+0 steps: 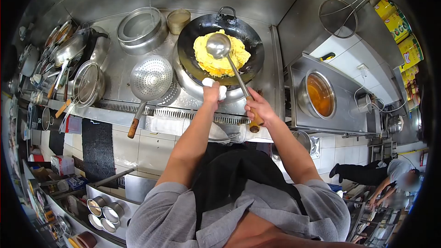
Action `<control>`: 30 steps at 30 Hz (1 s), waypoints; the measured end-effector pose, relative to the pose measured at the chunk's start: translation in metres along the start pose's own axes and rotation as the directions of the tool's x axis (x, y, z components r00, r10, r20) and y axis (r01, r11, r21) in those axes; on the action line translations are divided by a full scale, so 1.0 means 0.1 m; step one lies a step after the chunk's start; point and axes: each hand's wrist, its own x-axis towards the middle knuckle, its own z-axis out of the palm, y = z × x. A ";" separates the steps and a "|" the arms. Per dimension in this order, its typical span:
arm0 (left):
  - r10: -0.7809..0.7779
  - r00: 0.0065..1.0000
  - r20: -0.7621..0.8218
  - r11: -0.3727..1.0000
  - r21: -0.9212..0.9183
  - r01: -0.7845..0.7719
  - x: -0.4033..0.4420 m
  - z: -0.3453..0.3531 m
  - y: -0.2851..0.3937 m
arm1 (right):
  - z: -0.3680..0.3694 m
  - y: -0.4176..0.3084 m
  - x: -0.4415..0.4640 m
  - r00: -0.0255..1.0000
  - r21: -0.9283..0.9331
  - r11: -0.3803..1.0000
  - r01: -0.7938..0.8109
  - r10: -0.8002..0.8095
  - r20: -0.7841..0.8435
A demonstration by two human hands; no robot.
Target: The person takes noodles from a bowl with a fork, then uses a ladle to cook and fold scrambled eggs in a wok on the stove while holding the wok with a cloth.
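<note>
Right grip (259, 107) wraps round the handle of the ladle (218, 46), well back, probably to stay clear of heat; its bowl sits on the egg (209, 66) in the wok (187, 46). Left grip (212, 95) pinches a cloth (223, 93) at the near rim, likely as insulation. Left of the wok, the skimmer (150, 78) lies on the desk (115, 76), its handle past the edge, seemingly for easy reach.

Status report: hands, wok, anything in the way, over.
Left hand gripping white cloth at wok rim. Right hand gripping ladle. Yellow, egg-like food in wok, under ladle bowl. Strainer apart, apparently not blocking.
</note>
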 end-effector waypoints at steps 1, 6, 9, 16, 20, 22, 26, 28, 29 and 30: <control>-0.009 1.000 0.010 1.000 0.027 0.008 0.03 -0.03 0.00 | 0.05 0.00 0.01 1.000 0.002 1.000 -0.004 0.004 -0.001; 0.052 0.997 0.052 0.998 0.030 -0.054 -0.03 -0.04 0.00 | 0.11 -0.09 0.28 0.990 0.088 0.987 0.137 -0.134 -0.038; 0.105 0.992 0.063 0.994 0.013 -0.106 -0.08 -0.07 -0.02 | 0.04 -0.09 0.41 0.974 -0.277 0.951 0.138 -0.181 -0.134; 0.250 0.968 -0.033 0.960 -0.124 -0.252 0.23 0.06 -0.27 | 0.09 -0.12 0.21 0.998 0.084 0.995 0.062 -0.059 -0.033; 0.334 0.928 -0.165 0.939 -0.032 -0.343 0.06 0.48 -0.01 | 0.18 -0.20 0.09 0.991 -0.406 0.908 0.099 -0.129 -0.047; 0.389 0.902 -0.186 0.921 0.068 -0.383 0.02 0.71 0.12 | 0.12 -0.27 -0.08 0.982 -0.209 0.961 0.183 -0.190 -0.015; 0.344 0.922 -0.176 0.937 0.119 -0.327 -0.46 0.88 0.52 | 0.03 -0.37 -0.35 0.971 -0.293 0.927 0.234 -0.238 0.023; 0.374 0.901 -0.219 0.926 0.128 -0.354 -0.30 0.85 0.34 | 0.08 -0.44 -0.50 0.967 -0.290 0.930 0.224 -0.250 -0.053; 0.359 0.898 -0.255 0.932 0.143 -0.332 -0.28 0.79 0.28 | 0.11 -0.46 -0.56 0.964 -0.302 0.925 0.230 -0.259 -0.057; 0.347 0.893 -0.285 0.936 0.162 -0.312 -0.26 0.74 0.22 | 0.12 -0.45 -0.60 0.964 -0.302 0.924 0.234 -0.262 -0.054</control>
